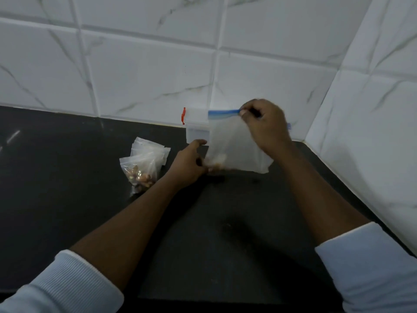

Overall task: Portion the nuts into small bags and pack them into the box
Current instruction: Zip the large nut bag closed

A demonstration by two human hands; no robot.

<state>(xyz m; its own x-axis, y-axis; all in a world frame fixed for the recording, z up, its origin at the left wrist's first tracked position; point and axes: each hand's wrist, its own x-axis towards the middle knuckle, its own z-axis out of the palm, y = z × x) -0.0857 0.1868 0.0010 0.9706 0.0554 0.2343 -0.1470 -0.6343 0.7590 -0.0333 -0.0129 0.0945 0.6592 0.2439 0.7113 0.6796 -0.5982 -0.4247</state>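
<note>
Your right hand [264, 123] pinches blue zip strip [223, 112] of large clear bag [237, 141]. Your left hand [187, 166] grips its lower corner, few nuts [217, 161] inside. Small bags [144, 163] on worktop [67, 177], front one holding nuts. Clear box [195, 126], red latch, behind them.

Black counter [67, 211] across the lower frame. Above it, white wall tiles [146, 71] streaked with thin grey marble veins. Centre frame, the large bag [234, 141] is frosted, milky white, with a bright blue strip [223, 112] along its top. The box [196, 125] just left of it is translucent white with a red clip [184, 115]. Left of centre, clear small bags [146, 159] show reddish-brown nuts [140, 177]. In the bottom corners, pale blue ribbed sleeves [67, 288], white at the cuffs.
</note>
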